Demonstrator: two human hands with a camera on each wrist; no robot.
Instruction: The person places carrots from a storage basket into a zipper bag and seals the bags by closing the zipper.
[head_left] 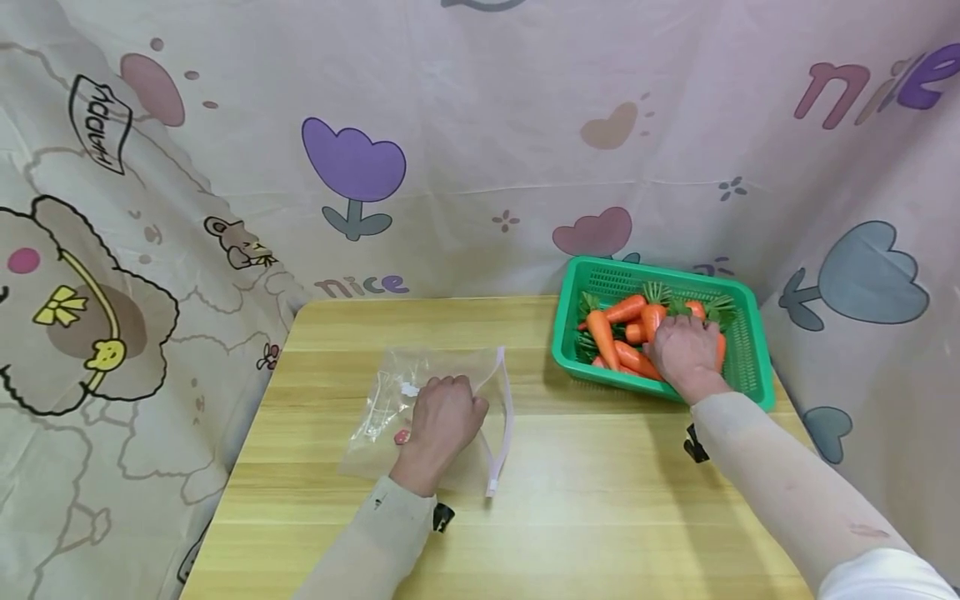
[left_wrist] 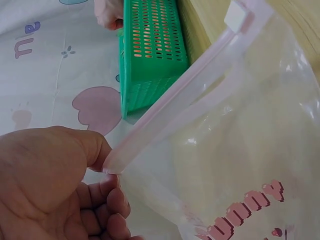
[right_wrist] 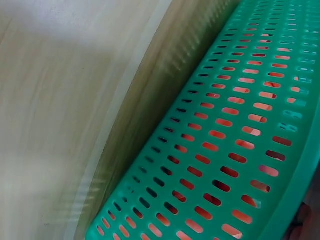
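Note:
My left hand (head_left: 446, 421) pinches the edge of a clear zip bag (head_left: 378, 425) at the end of its pale pink slide seal, between thumb and fingers. In the left wrist view the bag (left_wrist: 260, 125) hangs from the pinch with pink printed letters on it, and its white slider (left_wrist: 239, 19) is at the far end of the seal. My right hand (head_left: 684, 354) reaches down into a green basket (head_left: 761, 358) onto the carrots (head_left: 602, 333). Its fingertips are hidden, and I cannot tell whether they grip a carrot.
The basket stands at the back right of the wooden table (head_left: 600, 500), full of orange carrots with green tops. A printed curtain (head_left: 480, 150) hangs behind the table and along both sides. In the right wrist view the slotted basket wall (right_wrist: 210, 150) fills much of the frame.

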